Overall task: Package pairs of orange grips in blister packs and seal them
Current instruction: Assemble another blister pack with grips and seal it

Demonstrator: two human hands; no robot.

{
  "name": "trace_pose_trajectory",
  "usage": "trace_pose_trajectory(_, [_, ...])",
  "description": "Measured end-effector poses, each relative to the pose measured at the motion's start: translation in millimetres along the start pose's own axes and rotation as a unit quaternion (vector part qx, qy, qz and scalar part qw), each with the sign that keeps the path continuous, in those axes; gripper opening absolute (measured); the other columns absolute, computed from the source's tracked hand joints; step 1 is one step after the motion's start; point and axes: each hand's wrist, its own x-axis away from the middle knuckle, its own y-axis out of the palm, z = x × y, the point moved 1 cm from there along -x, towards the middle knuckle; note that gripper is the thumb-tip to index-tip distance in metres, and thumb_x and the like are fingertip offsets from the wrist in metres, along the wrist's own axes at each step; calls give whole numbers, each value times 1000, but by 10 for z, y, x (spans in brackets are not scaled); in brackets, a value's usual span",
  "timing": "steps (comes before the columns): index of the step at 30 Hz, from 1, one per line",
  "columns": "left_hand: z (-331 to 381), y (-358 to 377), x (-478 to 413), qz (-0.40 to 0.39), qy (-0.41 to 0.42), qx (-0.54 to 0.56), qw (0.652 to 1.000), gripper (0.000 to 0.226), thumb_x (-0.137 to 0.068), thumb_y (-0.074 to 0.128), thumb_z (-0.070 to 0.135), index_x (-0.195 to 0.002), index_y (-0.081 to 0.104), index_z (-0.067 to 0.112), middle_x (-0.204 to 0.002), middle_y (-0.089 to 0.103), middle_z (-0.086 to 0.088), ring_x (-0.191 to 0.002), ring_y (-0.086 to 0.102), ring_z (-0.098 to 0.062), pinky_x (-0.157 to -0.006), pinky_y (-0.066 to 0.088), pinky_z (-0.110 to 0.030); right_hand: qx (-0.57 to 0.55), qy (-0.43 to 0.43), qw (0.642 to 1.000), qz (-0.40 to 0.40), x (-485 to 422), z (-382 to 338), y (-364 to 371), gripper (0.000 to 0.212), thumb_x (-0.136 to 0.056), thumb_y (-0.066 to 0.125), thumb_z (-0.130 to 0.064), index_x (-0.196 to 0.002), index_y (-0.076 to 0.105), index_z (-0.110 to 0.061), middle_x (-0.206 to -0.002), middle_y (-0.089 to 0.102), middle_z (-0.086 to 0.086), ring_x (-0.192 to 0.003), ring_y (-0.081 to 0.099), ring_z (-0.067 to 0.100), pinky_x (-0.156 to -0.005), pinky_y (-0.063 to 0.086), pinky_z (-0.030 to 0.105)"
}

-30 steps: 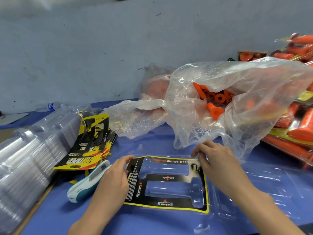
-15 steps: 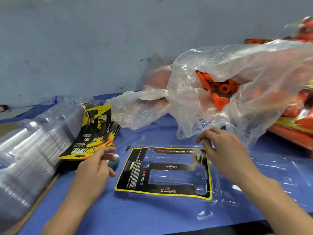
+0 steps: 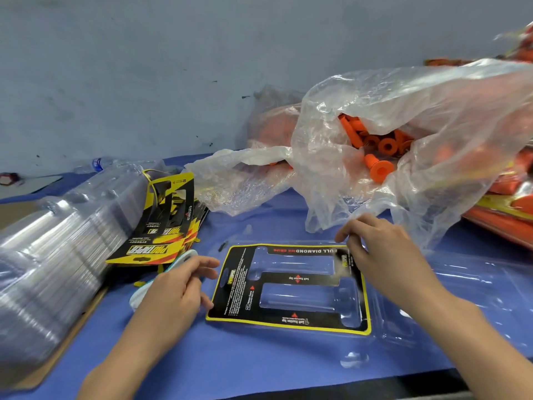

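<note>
An open clear blister pack [image 3: 476, 287] lies on the blue table cover, and its left half holds a black and yellow card [image 3: 291, 280] with two empty grip cavities. My right hand [image 3: 383, 255] is over the card's top right corner, thumb and forefinger pinched at the pack's far edge. My left hand [image 3: 173, 287] hovers just left of the card with loose fingers, holding nothing. Loose orange grips [image 3: 379, 166] lie inside a clear plastic bag [image 3: 432, 116] behind the pack.
A tall stack of clear blister shells [image 3: 43, 255] fills the left side, with a pile of printed cards [image 3: 161, 226] leaning on it. A white and teal stapler [image 3: 184, 255] lies partly under my left hand. Filled orange packs [image 3: 501, 215] are piled at the right.
My left hand left the card's left edge, went out over the stapler, and is back near the card. My right hand stayed at the top right corner and drew its fingertips together.
</note>
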Motion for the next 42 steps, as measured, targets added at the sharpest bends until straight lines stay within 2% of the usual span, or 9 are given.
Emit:
trace_pose_trajectory(7, [11,-44,-42,52,22,-4,998,48,-93,38,-8,-98,64,32,-87,68,13,-56,66,-16,-58,46,-17,-12,8,1000,1,11,-15,-15,24,-93,50,-15,-87,66,-32,-95,60,-12,-84,54,17,-80,32,33])
trace_pose_trajectory(11, [84,3,-56,63,49,-10,997,48,-92,40,-9,-97,64,32,-86,66,14,-57,65,-13,-55,41,-11,-36,19,999,-6,-22,-18,-47,26,-94,48,-16,-87,66,-32,-95,60,-11,-87,55,19,-84,38,37])
trace_pose_trajectory(16, [259,101,-9,93,115,-36,988,40,-93,48,-3,-98,64,34,-95,64,23,-80,64,-6,-63,44,-17,-59,29,998,1,-18,-18,-115,28,-96,46,-14,-88,66,-32,-99,59,-12,-85,51,13,-82,34,33])
trace_pose_trajectory(19, [476,229,87,98,213,-41,971,23,-97,53,14,-104,64,33,-99,63,22,-92,61,-4,-74,46,-18,-59,37,998,-13,-5,-19,-147,29,-96,43,-13,-88,66,-29,-101,58,-13,-76,46,5,-79,29,30])
trace_pose_trajectory(22, [732,509,232,29,361,-89,928,19,-97,53,28,-111,66,25,-113,61,16,-111,57,-7,-93,45,-29,-22,27,999,-30,-7,-7,-166,33,-95,40,-8,-86,66,-26,-105,58,-9,-90,50,17,-80,29,30])
trace_pose_trajectory(25, [866,793,360,-30,449,-135,883,23,-97,57,39,-112,67,25,-123,61,12,-119,55,-13,-99,43,-35,-18,23,999,-35,-5,21,-160,34,-94,39,-6,-81,63,-27,-101,58,-6,-87,52,21,-76,32,32])
trace_pose_trajectory(30, [894,966,437,-88,469,-129,869,29,-94,59,45,-112,68,24,-131,59,12,-128,49,-13,-103,42,-35,-11,32,998,-47,35,56,-127,34,-95,38,-11,-76,56,-33,-97,57,-9,-71,47,16,-64,34,32])
trace_pose_trajectory(35, [887,1034,436,-65,470,-117,873,21,-97,58,37,-106,70,22,-122,65,14,-123,54,-10,-98,46,-33,24,31,995,-88,16,70,-75,34,-97,35,-14,-80,57,-34,-94,53,-12,-83,53,21,-68,37,33])
trace_pose_trajectory(42, [882,1049,430,-40,462,-99,881,19,-99,53,35,-96,68,24,-115,65,16,-120,55,-7,-96,47,-31,46,28,995,-87,29,48,-59,34,-98,36,-15,-73,49,-35,-89,48,-14,-82,53,24,-65,29,31])
